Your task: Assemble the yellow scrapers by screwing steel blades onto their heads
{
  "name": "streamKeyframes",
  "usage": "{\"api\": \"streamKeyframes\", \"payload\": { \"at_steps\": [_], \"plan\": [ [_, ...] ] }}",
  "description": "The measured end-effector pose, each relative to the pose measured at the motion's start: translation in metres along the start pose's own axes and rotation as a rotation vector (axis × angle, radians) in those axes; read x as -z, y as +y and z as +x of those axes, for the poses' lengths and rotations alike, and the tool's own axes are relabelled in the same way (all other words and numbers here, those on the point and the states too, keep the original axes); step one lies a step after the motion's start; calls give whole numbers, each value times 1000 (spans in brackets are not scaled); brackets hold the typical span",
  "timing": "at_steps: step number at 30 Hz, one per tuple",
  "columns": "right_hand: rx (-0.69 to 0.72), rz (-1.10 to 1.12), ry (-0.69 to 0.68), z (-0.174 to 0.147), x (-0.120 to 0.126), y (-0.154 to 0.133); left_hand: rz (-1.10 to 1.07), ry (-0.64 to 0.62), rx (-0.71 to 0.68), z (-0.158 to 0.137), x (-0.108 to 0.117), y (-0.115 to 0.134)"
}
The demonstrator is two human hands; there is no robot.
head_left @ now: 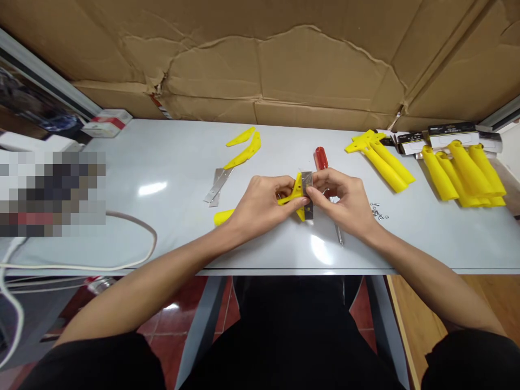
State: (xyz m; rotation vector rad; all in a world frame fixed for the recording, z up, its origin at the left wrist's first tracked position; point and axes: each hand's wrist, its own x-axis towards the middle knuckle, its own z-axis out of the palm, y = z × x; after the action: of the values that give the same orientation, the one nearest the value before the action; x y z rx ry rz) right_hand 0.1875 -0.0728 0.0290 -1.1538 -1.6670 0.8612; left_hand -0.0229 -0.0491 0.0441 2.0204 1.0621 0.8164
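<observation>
1. Here's the left hand (264, 203), fingers curled and thumb laid forward, gripping the yellow tool (298, 186) around the neck of its splayed head.
2. And the right hand (346, 196): it has the metal blade (307, 179) pinched, thumb on the near face, fingers behind.
3. The blade stands right up against the tool's head, in front of the person, over the near half of the table (182, 238). Whether anything fastens the two, I cannot tell.
4. A yellow tube end (223, 218) pokes out past the left wrist; the hand hides whether it joins the tool.
5. Just beyond the right hand, a red screwdriver handle (321, 158); on the near side, a thin metal rod (338, 236), its link to the handle covered.
6. Small screws (377, 212) lie scattered just beside the right wrist.
7. Out to the left, two flat yellow pieces (248, 151), the nearer one touching some loose metal strips (219, 187) that overlap.
8. Over on the right, a second yellow tool (361, 142) lies with its head toward the back, and farther over a cluster of yellow handles (467, 170) rests against black-and-white packets (454, 135).
9. Behind it all, creased cardboard (325, 70) lines the back of the table.
</observation>
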Motion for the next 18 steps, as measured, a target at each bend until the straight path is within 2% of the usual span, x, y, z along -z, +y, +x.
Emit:
{"api": "streamKeyframes", "payload": {
  "at_steps": [10, 15, 18],
  "plan": [
    [-31, 30, -48, 2, 3, -4, 49, 33, -13, -3, -2, 0],
    [-53, 26, -6, 1, 1, 0, 0, -3, -4, -2, -1, 3],
    [23, -48, 66, -1, 2, -2, -56, -17, 18, 0, 4, 6]
  ]
}}
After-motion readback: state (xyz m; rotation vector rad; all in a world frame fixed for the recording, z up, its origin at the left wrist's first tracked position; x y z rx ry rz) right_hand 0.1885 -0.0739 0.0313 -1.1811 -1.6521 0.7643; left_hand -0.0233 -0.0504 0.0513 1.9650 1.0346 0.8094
